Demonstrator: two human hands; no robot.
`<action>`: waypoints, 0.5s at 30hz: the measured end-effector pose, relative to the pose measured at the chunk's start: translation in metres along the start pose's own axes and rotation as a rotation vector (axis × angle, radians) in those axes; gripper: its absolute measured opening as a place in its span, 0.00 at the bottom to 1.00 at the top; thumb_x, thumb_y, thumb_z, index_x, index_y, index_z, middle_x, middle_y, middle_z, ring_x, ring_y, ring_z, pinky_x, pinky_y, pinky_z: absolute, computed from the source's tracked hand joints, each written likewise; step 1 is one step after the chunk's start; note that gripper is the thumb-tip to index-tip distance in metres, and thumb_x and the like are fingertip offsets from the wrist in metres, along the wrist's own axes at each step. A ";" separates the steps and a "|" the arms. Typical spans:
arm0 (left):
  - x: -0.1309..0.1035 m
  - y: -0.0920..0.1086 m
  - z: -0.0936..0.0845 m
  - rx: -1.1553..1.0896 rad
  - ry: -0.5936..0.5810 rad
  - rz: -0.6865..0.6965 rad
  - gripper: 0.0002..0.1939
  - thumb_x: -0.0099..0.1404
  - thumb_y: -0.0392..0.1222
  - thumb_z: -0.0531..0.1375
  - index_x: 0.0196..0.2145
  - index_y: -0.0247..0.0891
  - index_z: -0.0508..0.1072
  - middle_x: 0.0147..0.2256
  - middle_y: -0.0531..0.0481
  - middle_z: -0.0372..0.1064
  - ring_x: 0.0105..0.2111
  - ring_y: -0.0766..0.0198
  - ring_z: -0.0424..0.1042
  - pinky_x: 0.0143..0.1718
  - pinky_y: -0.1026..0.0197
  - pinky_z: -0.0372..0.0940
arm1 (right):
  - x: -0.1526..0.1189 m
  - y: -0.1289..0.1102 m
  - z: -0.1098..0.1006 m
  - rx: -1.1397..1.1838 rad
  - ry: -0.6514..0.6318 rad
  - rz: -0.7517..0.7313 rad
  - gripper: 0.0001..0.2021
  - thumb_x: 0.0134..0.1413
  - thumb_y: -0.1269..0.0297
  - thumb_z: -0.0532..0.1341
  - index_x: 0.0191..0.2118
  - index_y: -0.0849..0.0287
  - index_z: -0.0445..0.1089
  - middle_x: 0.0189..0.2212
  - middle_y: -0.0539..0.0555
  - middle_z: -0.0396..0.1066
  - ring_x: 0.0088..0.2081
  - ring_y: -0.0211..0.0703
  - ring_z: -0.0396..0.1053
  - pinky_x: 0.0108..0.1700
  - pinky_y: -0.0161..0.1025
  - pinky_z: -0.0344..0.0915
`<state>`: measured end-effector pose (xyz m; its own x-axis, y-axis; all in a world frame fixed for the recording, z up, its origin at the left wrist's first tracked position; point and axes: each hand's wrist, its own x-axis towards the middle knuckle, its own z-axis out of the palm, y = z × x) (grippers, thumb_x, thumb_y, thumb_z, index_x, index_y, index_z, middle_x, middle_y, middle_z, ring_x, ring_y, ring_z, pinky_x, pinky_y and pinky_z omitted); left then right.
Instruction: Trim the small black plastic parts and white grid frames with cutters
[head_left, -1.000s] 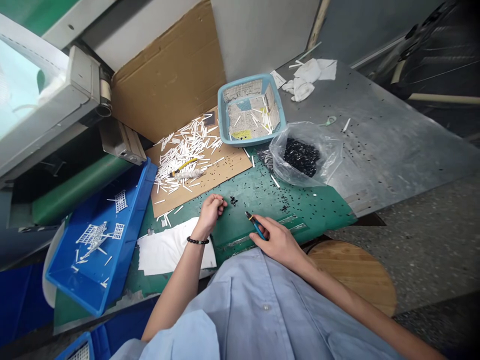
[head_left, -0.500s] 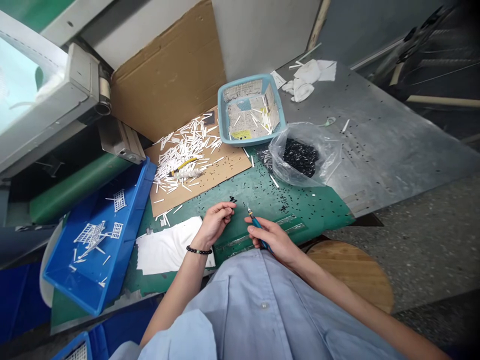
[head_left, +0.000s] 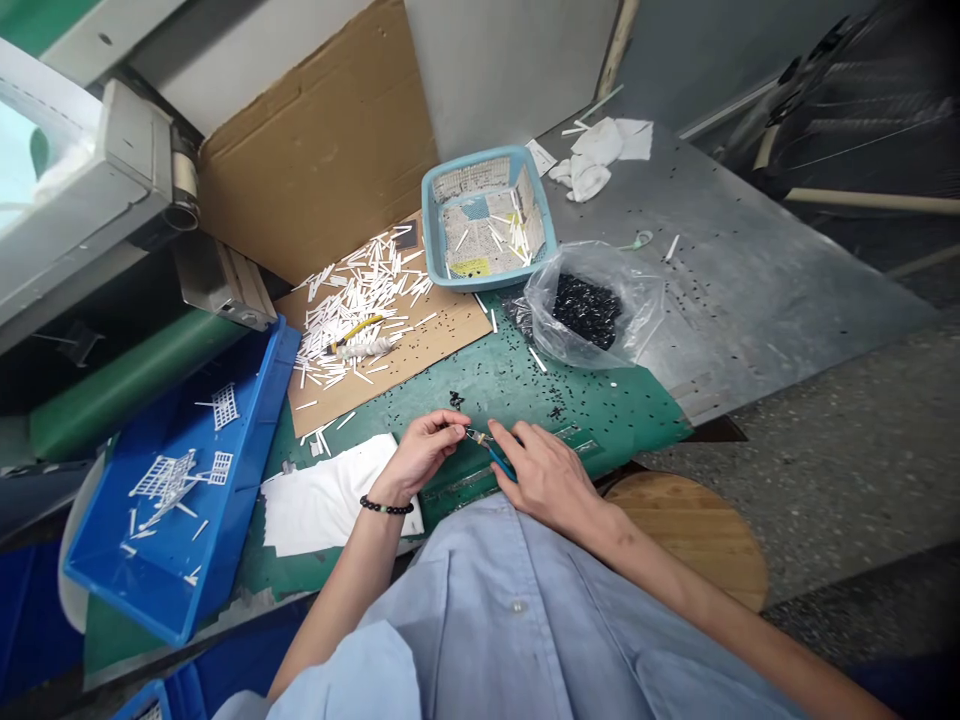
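My left hand (head_left: 424, 455), with a dark bead bracelet on its wrist, pinches thumb and fingertips together over the green mat (head_left: 517, 395). Whatever lies in that pinch is too small to make out. In my right hand (head_left: 547, 470) is a pair of small pliers (head_left: 499, 460) with blue handles, palm turned down over them. Their metal jaws point left and meet the left fingertips. Just beyond those fingertips lies a little heap of black pieces (head_left: 456, 400). A folded white cloth (head_left: 330, 495) lies beside my left wrist.
White sticks (head_left: 352, 310) and yellow-handled pliers (head_left: 360, 330) lie on cardboard (head_left: 450, 330). Behind stands a light-blue basket (head_left: 429, 225) lined with newspaper. A clear bag (head_left: 641, 310) holds black pieces. At left, a blue tray (head_left: 97, 560) holds white lattice parts (head_left: 169, 475).
My right hand has turned palm down and moved left, bringing the pliers' jaws to the left fingertips. My left hand has drawn back slightly from the black heap. The view has shifted slightly.
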<state>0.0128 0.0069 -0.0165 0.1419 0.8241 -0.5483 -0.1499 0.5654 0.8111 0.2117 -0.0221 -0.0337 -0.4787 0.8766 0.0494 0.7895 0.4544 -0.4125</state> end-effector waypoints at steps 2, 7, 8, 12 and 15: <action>0.000 -0.001 -0.001 0.018 -0.005 0.000 0.15 0.50 0.43 0.71 0.35 0.34 0.77 0.28 0.51 0.69 0.26 0.72 0.63 0.28 0.67 0.54 | 0.000 -0.001 -0.002 -0.005 0.001 -0.003 0.24 0.61 0.61 0.52 0.61 0.63 0.60 0.38 0.60 0.67 0.38 0.50 0.64 0.40 0.43 0.63; 0.000 -0.004 -0.004 0.082 -0.003 0.017 0.14 0.51 0.44 0.70 0.35 0.35 0.78 0.28 0.51 0.71 0.27 0.71 0.64 0.29 0.67 0.55 | 0.000 -0.004 -0.003 -0.041 -0.024 0.005 0.25 0.60 0.62 0.52 0.61 0.65 0.59 0.39 0.61 0.67 0.37 0.50 0.64 0.38 0.44 0.63; 0.000 -0.004 -0.005 0.101 0.001 0.022 0.14 0.51 0.44 0.70 0.35 0.35 0.79 0.28 0.50 0.71 0.27 0.71 0.64 0.29 0.67 0.55 | 0.001 -0.005 -0.002 -0.051 -0.034 0.008 0.25 0.60 0.62 0.52 0.61 0.66 0.59 0.39 0.61 0.67 0.37 0.50 0.65 0.38 0.44 0.63; 0.002 -0.007 -0.006 0.147 0.030 0.028 0.14 0.50 0.44 0.70 0.34 0.34 0.79 0.29 0.49 0.72 0.27 0.70 0.65 0.30 0.66 0.57 | 0.001 -0.001 0.004 -0.069 -0.028 -0.011 0.25 0.60 0.64 0.52 0.61 0.66 0.59 0.39 0.61 0.68 0.38 0.51 0.66 0.38 0.44 0.64; -0.003 -0.008 -0.002 0.177 0.057 0.047 0.14 0.49 0.45 0.70 0.33 0.33 0.79 0.29 0.47 0.74 0.27 0.68 0.66 0.33 0.64 0.61 | -0.008 0.007 0.013 -0.025 0.069 -0.063 0.23 0.58 0.66 0.53 0.59 0.64 0.62 0.38 0.61 0.69 0.37 0.50 0.68 0.38 0.43 0.64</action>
<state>0.0112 0.0001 -0.0221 0.0824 0.8526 -0.5160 0.0205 0.5162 0.8562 0.2159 -0.0281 -0.0489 -0.5005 0.8548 0.1370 0.7687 0.5116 -0.3840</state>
